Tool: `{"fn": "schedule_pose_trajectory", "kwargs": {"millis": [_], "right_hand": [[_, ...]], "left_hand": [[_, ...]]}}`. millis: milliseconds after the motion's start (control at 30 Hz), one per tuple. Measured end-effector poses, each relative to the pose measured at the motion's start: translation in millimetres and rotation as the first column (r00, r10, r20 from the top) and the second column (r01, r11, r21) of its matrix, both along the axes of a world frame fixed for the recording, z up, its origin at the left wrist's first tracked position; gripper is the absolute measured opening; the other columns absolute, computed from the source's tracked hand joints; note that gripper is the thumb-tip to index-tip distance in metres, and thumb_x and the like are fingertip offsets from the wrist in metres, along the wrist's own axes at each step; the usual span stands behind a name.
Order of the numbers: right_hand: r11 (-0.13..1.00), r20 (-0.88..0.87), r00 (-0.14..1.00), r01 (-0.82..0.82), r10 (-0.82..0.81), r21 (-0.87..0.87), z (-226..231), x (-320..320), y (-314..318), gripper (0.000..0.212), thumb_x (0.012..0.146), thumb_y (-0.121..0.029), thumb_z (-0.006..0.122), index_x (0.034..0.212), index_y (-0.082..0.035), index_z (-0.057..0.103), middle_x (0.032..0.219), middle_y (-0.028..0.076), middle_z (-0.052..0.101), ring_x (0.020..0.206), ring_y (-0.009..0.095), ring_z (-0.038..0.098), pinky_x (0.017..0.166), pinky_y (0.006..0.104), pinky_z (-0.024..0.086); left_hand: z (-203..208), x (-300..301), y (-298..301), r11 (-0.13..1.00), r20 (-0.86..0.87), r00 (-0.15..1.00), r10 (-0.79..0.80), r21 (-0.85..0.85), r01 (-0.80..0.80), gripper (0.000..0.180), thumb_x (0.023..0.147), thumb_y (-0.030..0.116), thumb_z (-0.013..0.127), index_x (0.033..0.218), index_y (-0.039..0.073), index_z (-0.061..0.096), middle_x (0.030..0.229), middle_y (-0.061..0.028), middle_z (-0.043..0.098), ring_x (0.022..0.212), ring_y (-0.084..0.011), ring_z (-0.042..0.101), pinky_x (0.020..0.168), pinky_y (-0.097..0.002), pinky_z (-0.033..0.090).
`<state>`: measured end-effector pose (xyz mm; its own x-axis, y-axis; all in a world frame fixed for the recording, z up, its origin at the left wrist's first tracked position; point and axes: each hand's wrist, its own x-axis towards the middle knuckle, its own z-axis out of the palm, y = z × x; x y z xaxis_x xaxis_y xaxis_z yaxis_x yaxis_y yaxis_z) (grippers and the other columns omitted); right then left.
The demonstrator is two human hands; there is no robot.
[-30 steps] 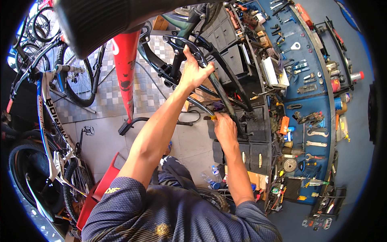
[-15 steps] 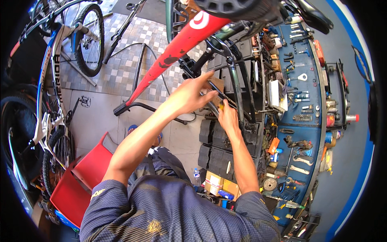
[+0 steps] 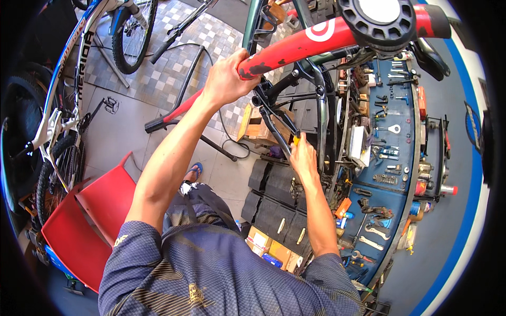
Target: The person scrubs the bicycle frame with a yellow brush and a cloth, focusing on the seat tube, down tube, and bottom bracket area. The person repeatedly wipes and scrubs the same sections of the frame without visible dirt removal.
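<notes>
My left hand [image 3: 227,83] is wrapped round the red tube [image 3: 303,47] of what looks like a bike repair stand, its paint chipped to black in places. Beyond and below the tube stands a dark green and black bicycle frame [image 3: 320,100] with no wheel visible at its rear end. Closed beside a slim black rear tube of that frame, my right hand [image 3: 304,159] holds a tool with a yellow part [image 3: 296,140] peeking above the fingers. The rest of the tool is hidden, so its kind cannot be told. A big black knob [image 3: 383,32] tops the stand.
Right of me runs a blue-topped workbench [image 3: 382,158] covered with wrenches and sockets. A wooden box [image 3: 258,129] and cardboard boxes [image 3: 276,252] sit low down. On the left are red chairs [image 3: 79,239] and a white mountain bike [image 3: 52,126]. A black cable crosses the floor.
My left hand has gone from hovering with fingers spread near the frame to gripping the red tube. The right hand stays beside the frame with the tool. The whole view has shifted.
</notes>
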<state>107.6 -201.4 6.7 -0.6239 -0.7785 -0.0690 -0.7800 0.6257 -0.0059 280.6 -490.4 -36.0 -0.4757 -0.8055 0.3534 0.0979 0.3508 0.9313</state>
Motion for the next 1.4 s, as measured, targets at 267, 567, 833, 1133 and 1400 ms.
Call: {"fn": "schedule_pose_trajectory", "kwargs": {"millis": [267, 567, 833, 1133, 1400], "right_hand": [[0.996, 0.063, 0.998, 0.023, -0.029, 0.092, 8, -10, -33, 0.052, 0.098, -0.016, 0.068, 0.14, 0.009, 0.049, 0.098, 0.034, 0.071, 0.095, 0.05, 0.072, 0.082, 0.0561, 0.056], [0.953, 0.045, 0.992, -0.123, 0.116, 0.278, -2, -12, -6, 0.05, 0.096, -0.011, 0.066, 0.137, 0.009, 0.047, 0.082, 0.035, 0.069, 0.083, 0.054, 0.071, 0.07, 0.0577, 0.058], [0.98, 0.104, 0.993, -0.043, 0.063, -0.192, -1, 10, 5, 0.019, 0.103, -0.01, 0.06, 0.121, -0.006, 0.053, 0.091, 0.026, 0.073, 0.088, 0.049, 0.072, 0.073, 0.0541, 0.057], [0.998, 0.077, 0.997, -0.004, 0.009, -0.064, 6, 4, 0, 0.024, 0.099, -0.013, 0.067, 0.121, -0.007, 0.058, 0.089, 0.025, 0.074, 0.088, 0.046, 0.074, 0.075, 0.053, 0.056], [0.866, 0.183, 0.962, -0.088, 0.201, -0.492, -61, -22, -46, 0.017, 0.101, -0.01, 0.07, 0.116, -0.006, 0.061, 0.091, 0.015, 0.07, 0.082, 0.025, 0.068, 0.072, 0.0355, 0.053]], "left_hand": [[-7, -2, 0, 0.999, -0.035, 0.999, 0.019, -0.028, -0.02, 0.034, 0.079, 0.028, 0.08, 0.095, 0.005, 0.061, 0.082, -0.0218, 0.07, 0.082, -0.0446, 0.072, 0.073, -0.0493, 0.056], [-4, 1, 1, 1.0, 0.016, 1.0, 0.016, -0.023, -0.015, 0.035, 0.08, 0.031, 0.078, 0.096, 0.005, 0.062, 0.084, -0.0232, 0.071, 0.083, -0.0454, 0.072, 0.075, -0.0522, 0.056], [-3, 2, 2, 1.0, 0.046, 0.999, 0.015, -0.014, -0.014, 0.035, 0.08, 0.032, 0.078, 0.096, 0.006, 0.062, 0.083, -0.0218, 0.071, 0.083, -0.0455, 0.072, 0.074, -0.0521, 0.056], [-4, 0, 2, 1.0, 0.036, 0.999, 0.026, -0.012, -0.025, 0.035, 0.08, 0.032, 0.079, 0.094, 0.006, 0.061, 0.08, -0.022, 0.07, 0.082, -0.0456, 0.072, 0.073, -0.0525, 0.056], [-7, -1, 1, 1.0, 0.034, 0.999, 0.016, -0.025, -0.015, 0.033, 0.08, 0.032, 0.079, 0.093, 0.007, 0.061, 0.078, -0.021, 0.071, 0.08, -0.0446, 0.072, 0.072, -0.0524, 0.056]]}}
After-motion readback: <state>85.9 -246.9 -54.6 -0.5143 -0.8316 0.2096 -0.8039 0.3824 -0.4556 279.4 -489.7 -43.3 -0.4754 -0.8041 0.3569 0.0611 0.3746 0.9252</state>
